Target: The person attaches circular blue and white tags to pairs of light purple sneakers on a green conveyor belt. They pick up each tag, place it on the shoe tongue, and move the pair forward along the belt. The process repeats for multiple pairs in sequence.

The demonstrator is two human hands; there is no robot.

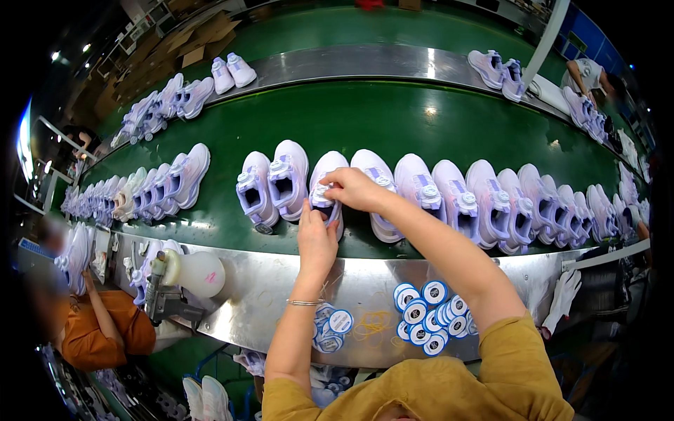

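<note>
Over a white-lilac shoe (328, 163), the right fingers (336, 179) pinch its top — left fingers (306, 212) hold its opening.

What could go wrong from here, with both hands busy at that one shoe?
The right hand reaches across the neighbouring shoe, so it might nudge that one askew. The loose round tags lie close beside the right arm and might get brushed out of their pile.

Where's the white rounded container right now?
In the head view's lower left, the white rounded container is beside a grey metal tool, left of the left hand.
</note>
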